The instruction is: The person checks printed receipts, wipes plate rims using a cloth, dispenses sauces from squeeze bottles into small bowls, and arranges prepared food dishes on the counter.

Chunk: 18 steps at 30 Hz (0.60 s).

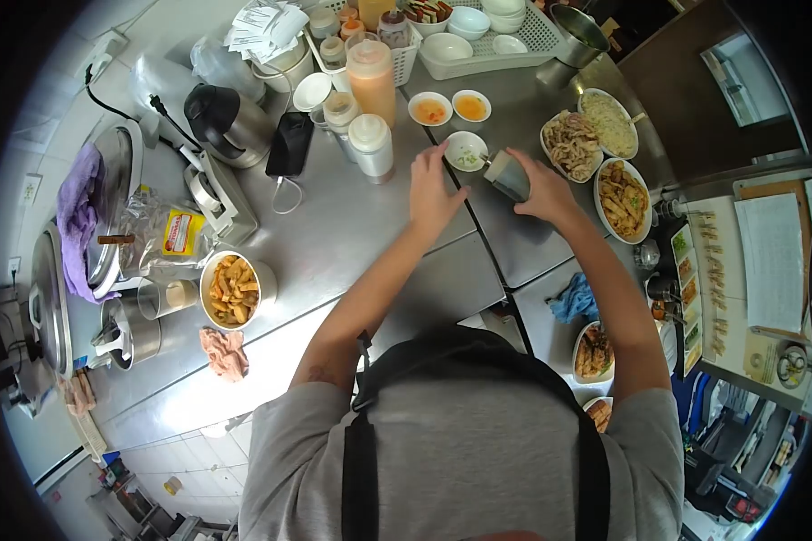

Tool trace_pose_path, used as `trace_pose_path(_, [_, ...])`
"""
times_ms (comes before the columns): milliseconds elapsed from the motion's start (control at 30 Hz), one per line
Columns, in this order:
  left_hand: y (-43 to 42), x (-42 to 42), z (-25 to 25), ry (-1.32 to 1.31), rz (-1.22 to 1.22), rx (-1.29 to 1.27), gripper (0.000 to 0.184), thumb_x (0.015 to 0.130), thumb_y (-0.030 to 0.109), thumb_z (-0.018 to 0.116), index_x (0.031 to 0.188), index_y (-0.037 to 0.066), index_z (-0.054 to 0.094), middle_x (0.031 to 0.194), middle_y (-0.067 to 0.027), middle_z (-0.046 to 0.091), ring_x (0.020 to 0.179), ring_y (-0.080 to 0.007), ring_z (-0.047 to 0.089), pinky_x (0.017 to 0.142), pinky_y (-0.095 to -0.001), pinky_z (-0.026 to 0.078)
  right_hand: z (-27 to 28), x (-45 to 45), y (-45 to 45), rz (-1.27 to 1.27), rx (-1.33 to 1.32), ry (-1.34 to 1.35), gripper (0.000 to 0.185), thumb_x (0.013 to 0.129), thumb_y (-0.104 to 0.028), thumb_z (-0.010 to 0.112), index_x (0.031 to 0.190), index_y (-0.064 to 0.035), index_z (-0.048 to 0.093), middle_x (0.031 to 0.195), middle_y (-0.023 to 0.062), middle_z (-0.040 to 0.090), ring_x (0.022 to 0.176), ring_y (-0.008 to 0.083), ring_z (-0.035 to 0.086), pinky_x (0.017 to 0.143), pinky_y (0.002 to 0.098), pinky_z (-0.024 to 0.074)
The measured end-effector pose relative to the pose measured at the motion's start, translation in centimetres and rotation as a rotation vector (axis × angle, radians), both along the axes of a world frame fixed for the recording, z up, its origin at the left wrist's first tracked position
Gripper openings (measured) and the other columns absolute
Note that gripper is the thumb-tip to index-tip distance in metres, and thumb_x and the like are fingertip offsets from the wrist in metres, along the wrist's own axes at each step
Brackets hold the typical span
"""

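Note:
My right hand (545,193) is wrapped round a squeeze bottle (509,176) with dark contents. The bottle is tilted, its nozzle pointing at a small white bowl (465,155) with bits of chopped green in it. Thumb and fingers spread apart, my left hand (433,191) is at the bowl's left side with nothing in its grip; whether a fingertip touches the rim I cannot tell. Just behind stand two more small bowls, one of orange sauce with red bits (429,111) and one of plain orange sauce (471,107).
Squeeze bottles (371,144) and a phone (290,144) are left of my hands. To the right are bowls of sliced meat (570,144), pale shredded food (610,122) and browned pieces (622,200). A blue cloth (572,298) lies near my right forearm. A kettle (230,124) stands further left.

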State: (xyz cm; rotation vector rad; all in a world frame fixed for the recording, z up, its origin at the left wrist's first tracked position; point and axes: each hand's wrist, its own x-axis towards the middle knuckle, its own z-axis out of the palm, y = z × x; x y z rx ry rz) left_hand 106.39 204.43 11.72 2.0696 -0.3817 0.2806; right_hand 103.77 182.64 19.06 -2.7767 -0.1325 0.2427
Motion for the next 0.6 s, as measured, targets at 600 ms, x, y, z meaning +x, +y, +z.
trace_pose_path(600, [-0.7,4.3,-0.7,0.020,0.054,0.116,0.106,0.057,0.010,0.082,0.144,0.009,0.023,0.114,-0.0156,0.049,0.106,-0.0335,0.046,0.092,-0.0394,0.040,1.5,4.4,2.2,0.084,-0.524,0.074,0.096,0.053,-0.014,0.084,0.137,-0.0253,0.038,0.102,0.0101,0.061,0.092,0.0277,0.063,0.077,0.0374,0.0520])
